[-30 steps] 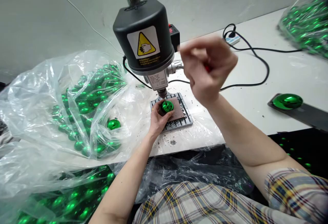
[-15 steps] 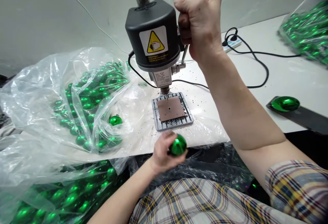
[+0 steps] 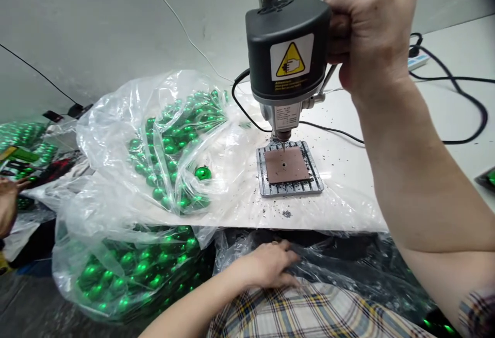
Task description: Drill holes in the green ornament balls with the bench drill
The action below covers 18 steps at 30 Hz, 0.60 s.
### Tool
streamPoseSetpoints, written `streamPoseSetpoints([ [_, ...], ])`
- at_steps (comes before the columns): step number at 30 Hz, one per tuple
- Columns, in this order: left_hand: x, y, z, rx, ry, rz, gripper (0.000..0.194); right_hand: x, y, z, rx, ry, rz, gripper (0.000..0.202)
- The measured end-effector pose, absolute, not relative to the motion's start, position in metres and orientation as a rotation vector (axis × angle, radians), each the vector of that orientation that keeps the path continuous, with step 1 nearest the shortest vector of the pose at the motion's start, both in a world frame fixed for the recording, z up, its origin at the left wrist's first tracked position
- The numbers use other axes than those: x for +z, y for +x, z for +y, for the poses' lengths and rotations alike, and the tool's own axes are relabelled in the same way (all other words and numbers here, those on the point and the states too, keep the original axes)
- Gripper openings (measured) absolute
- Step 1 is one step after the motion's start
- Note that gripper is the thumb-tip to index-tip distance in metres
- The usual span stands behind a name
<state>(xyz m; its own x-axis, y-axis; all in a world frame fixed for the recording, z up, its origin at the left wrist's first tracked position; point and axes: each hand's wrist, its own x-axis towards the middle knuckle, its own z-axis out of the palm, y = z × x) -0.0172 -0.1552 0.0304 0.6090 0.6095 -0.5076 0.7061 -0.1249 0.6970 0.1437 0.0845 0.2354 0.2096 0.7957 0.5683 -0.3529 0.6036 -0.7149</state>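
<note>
A small drill press (image 3: pixel 288 49) with a black head and a warning sticker stands on the white table. My right hand (image 3: pixel 377 29) is closed around its feed lever (image 3: pixel 328 79) beside the head; the lever's end is hidden in my fingers. Under the bit, a brown square pad (image 3: pixel 288 164) with a small hole lies on the slotted metal base (image 3: pixel 263 188), with no ball on it. My left hand (image 3: pixel 268 266) is low over the dark plastic (image 3: pixel 332 255) at my lap, palm down, fingers apart, with no ball visible in it.
Left of the press, a clear bag (image 3: pixel 112 106) holds many green balls; one green ball (image 3: pixel 202 173) sits by its mouth. Another bag of balls (image 3: pixel 131 271) hangs below the table edge. Dark shavings surround the base. Another person's hand (image 3: pixel 7 204) shows at far left.
The green ball has left my left hand, which moved down toward my lap and opened. My right hand stays at the lever. The view has turned left.
</note>
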Motion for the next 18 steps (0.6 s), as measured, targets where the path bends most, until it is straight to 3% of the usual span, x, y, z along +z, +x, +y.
streamPoseSetpoints([
  [3, 0.1, -0.051, -0.134, 0.231, 1.723, 1.009, 0.033, 0.237, 0.144, 0.083, 0.835, -0.492, -1.094, 0.038],
  [6, 0.127, -0.101, -0.093, 0.721, 1.798, 1.748, 0.027, 0.238, 0.144, 0.082, 0.829, -0.534, -1.082, 0.038],
  [9, 0.111, -0.147, -0.052, 0.438, 1.964, 2.429, 0.024, 0.237, 0.143, 0.083, 0.828, -0.537, -1.084, 0.037],
  [13, 0.075, -0.18, -0.027, -0.18, 1.896, 2.562, 0.031, 0.235, 0.143, 0.083, 0.833, -0.499, -1.089, 0.035],
  [15, 0.069, -0.187, -0.028, -0.102, 1.88, 2.565, 0.032, 0.235, 0.143, 0.082, 0.843, -0.501, -1.09, 0.034],
  [18, 0.08, -0.183, -0.036, 0.471, 1.861, 2.399, 0.048, 0.236, 0.144, 0.079, 0.856, -0.504, -1.096, 0.032],
])
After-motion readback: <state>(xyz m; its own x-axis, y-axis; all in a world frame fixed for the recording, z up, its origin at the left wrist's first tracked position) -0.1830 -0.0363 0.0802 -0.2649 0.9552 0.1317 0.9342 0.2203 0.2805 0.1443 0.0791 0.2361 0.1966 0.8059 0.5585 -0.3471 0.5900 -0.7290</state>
